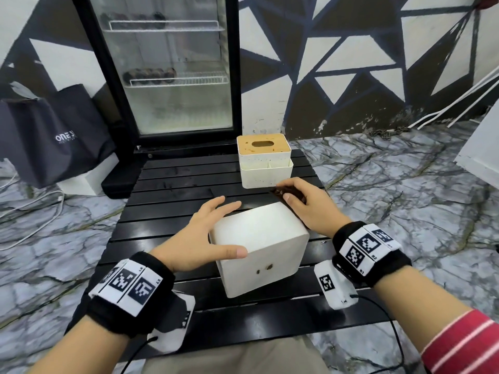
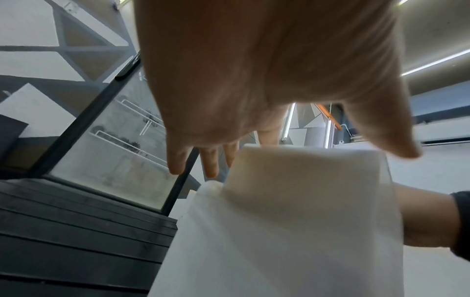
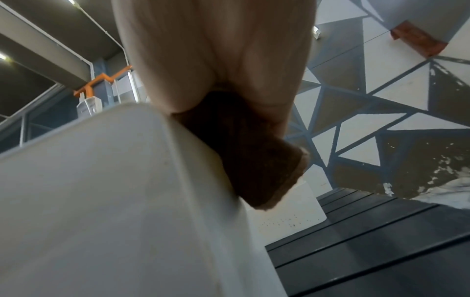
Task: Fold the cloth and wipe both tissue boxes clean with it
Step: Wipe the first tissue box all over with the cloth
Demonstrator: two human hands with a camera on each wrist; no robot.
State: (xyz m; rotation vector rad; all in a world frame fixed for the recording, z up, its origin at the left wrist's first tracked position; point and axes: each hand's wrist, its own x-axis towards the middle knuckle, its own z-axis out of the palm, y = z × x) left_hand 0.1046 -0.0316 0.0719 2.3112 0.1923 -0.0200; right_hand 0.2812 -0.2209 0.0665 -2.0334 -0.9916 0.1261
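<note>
A café or small shop corner, not a home.

A glass-door display fridge (image 1: 167,68) with wire shelves and dark round items stands at 12 o'clock behind the black slatted counter (image 1: 172,190). The wall (image 1: 364,63) at 1 o'clock carries a painted triangle mural, chipped near the marble-patterned floor (image 1: 405,179). A dark printed tote bag (image 1: 54,136) leans at 10 o'clock. The wrist views show tube lights and exposed beams overhead.

Bare slats of the table (image 1: 172,184) lie left of both tissue boxes (image 1: 259,247); the fridge (image 1: 167,71) blocks behind.
</note>
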